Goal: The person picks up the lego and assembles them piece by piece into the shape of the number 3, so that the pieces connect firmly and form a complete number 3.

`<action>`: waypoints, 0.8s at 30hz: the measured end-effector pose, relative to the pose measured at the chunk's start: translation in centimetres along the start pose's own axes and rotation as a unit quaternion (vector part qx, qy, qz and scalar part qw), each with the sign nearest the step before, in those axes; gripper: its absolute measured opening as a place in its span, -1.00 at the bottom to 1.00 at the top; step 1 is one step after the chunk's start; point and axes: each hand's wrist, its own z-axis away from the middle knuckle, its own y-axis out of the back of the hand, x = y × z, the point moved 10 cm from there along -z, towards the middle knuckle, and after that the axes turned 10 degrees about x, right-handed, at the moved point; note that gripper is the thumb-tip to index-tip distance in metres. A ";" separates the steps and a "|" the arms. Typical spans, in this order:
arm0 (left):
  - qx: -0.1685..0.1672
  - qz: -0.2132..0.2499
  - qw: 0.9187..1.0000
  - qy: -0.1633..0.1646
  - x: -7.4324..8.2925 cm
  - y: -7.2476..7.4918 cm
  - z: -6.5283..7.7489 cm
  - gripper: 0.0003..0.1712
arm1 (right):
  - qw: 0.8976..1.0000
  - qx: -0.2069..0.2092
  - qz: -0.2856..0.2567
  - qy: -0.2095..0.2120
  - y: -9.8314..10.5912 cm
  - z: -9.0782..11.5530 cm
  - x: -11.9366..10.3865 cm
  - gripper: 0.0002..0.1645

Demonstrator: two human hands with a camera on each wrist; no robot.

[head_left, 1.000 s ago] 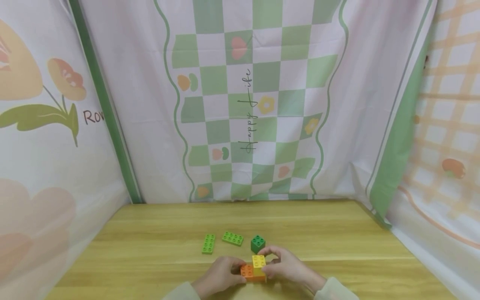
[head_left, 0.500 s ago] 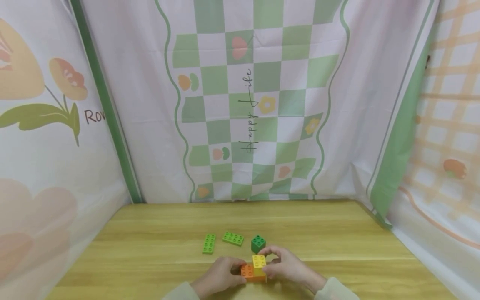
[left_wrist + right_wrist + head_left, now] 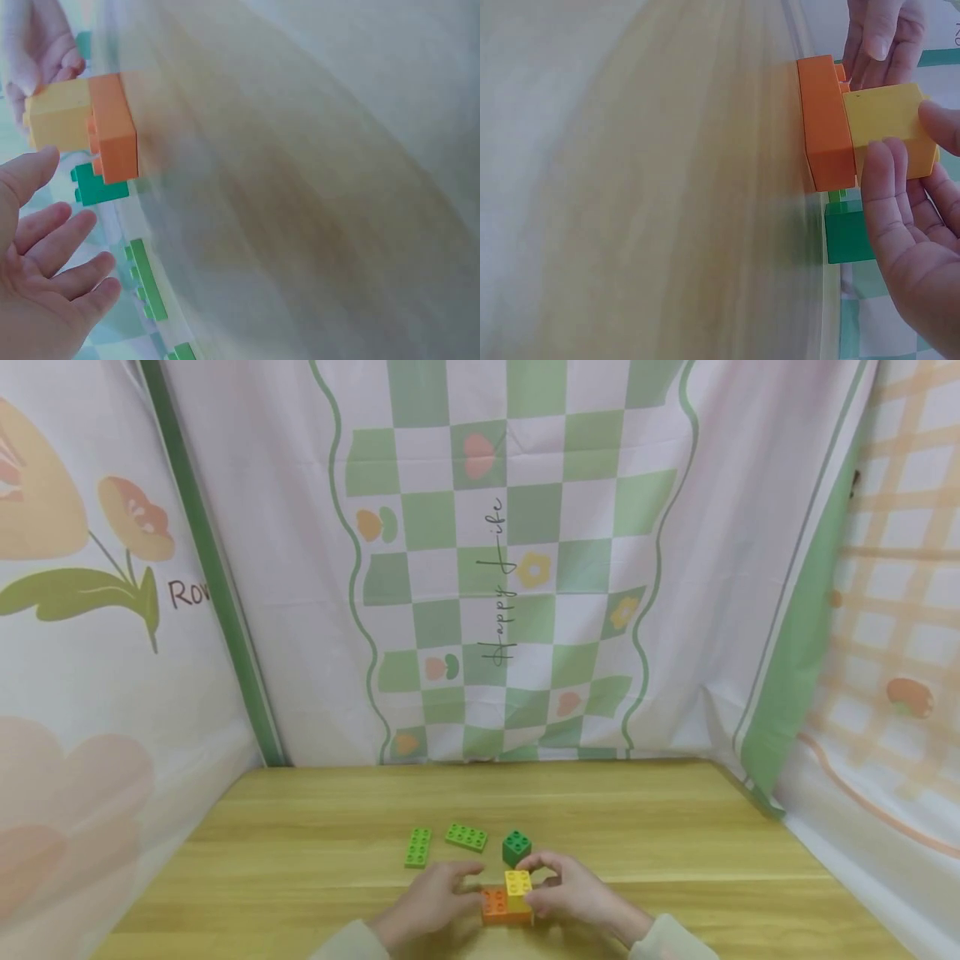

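A yellow square toy building brick (image 3: 517,882) sits on the right end of a longer orange brick (image 3: 494,905), whose left studs stay bare. My right hand (image 3: 577,895) pinches the yellow brick between thumb and fingers, seen closely in the right wrist view on the yellow brick (image 3: 889,116). To the left, my left hand (image 3: 435,895) is spread with its fingers apart. In the left wrist view a gap shows between this left hand (image 3: 45,281) and the orange brick (image 3: 116,131), and the palm holds nothing.
Just behind the yellow brick stands a dark green square brick (image 3: 516,848). Two flat light green bricks lie farther left: one slanted (image 3: 466,837), one lengthwise (image 3: 417,847). The wooden table (image 3: 300,827) ends at a checked curtain (image 3: 480,693).
My left hand has let go of the orange brick and drawn back slightly left, its fingers opening. The right hand and the bricks have stayed where they were.
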 end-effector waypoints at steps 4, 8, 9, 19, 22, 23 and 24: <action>0.023 0.008 1.000 0.015 -0.5 0.9 -0.1 -0.47 | 1.000 -0.001 0.003 0.003 0.0 0.0 -0.1 -0.53; 0.049 0.005 0.999 0.018 -0.9 1.7 -0.4 -0.48 | 1.000 0.000 0.007 0.004 0.0 0.0 -0.1 -0.53; 0.055 0.001 0.998 0.015 -0.9 2.0 -0.4 -0.49 | 1.000 0.000 0.007 0.004 0.0 0.0 -0.1 -0.53; 0.121 -0.025 0.992 0.003 -1.7 4.2 -0.9 -0.43 | 1.000 0.010 0.015 0.001 0.0 0.0 -0.1 -0.52; 0.137 -0.029 0.990 -0.004 -1.8 4.7 -1.0 -0.43 | 1.000 0.011 0.015 0.002 0.0 0.0 -0.2 -0.52; 0.141 -0.030 0.990 -0.006 -1.9 4.8 -1.1 -0.44 | 1.000 0.012 0.015 0.003 0.1 0.1 -0.2 -0.52; 0.145 -0.032 0.989 -0.007 -2.0 4.9 -1.1 -0.44 | 1.000 0.012 0.014 0.003 0.1 0.1 -0.2 -0.52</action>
